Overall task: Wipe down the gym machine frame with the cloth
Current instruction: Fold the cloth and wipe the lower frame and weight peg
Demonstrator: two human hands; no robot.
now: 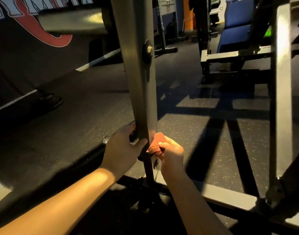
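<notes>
A grey upright post of the gym machine frame (pixel 138 78) runs down the middle of the view, with a bolt on its right face. My left hand (pixel 122 147) grips the post low down, fingers behind it and thumb across the front. A small reddish-brown cloth (pixel 156 144) is bunched against the post's lower right edge. My right hand (pixel 170 152) pinches the cloth and holds it to the frame. The post's foot is partly hidden behind both hands.
A horizontal grey base bar (pixel 230 195) runs along the floor to the right. Another upright frame member (pixel 281 99) stands at the right. A blue padded bench (pixel 235 36) is behind. Dark speckled rubber floor (pixel 187 133) lies between the bars.
</notes>
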